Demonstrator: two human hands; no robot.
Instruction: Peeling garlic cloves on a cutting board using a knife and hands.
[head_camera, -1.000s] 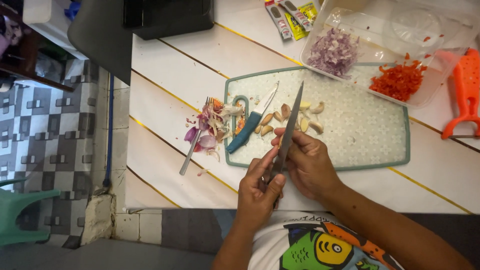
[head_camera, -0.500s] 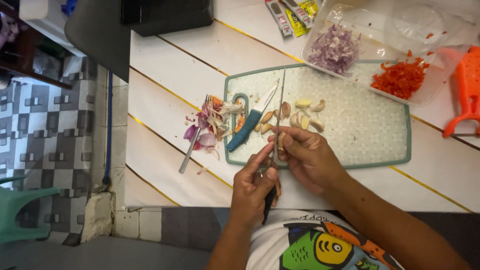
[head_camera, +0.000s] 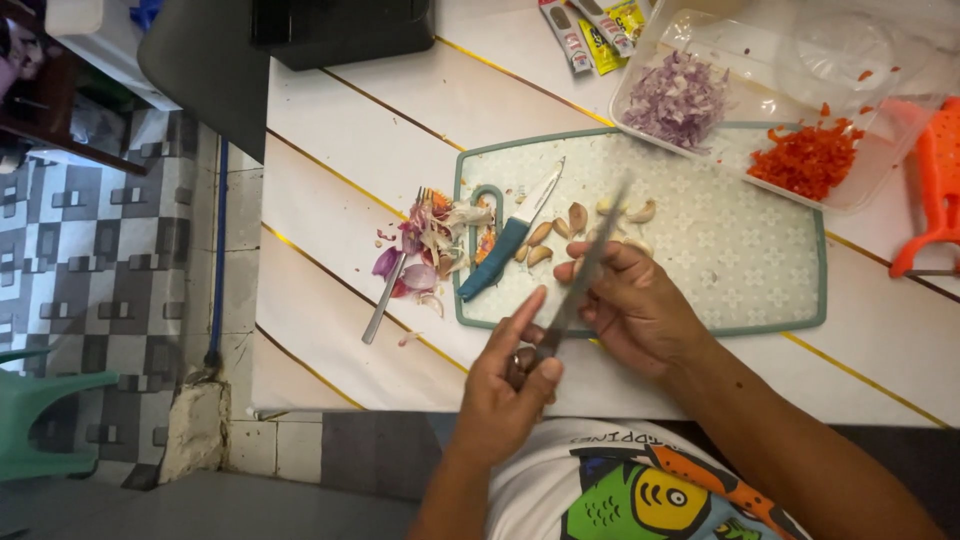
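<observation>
A large knife (head_camera: 578, 275) — stiff, sharp-edged — is clenched at the handle by the left hand (head_camera: 508, 385), its blade pinched by the right hand (head_camera: 635, 305); safest taken by the handle

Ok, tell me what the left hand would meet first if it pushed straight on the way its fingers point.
The left hand points up and right along the knife it holds. It would probably meet the right hand first, then the garlic cloves; depth is unclear.

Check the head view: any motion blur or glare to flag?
Head view: the large knife is motion-smeared along its blade, held between left hand and right hand; cutting board and garlic cloves stay sharp; mild glare on the clear plastic container; lighting even, shadows soft.
</observation>
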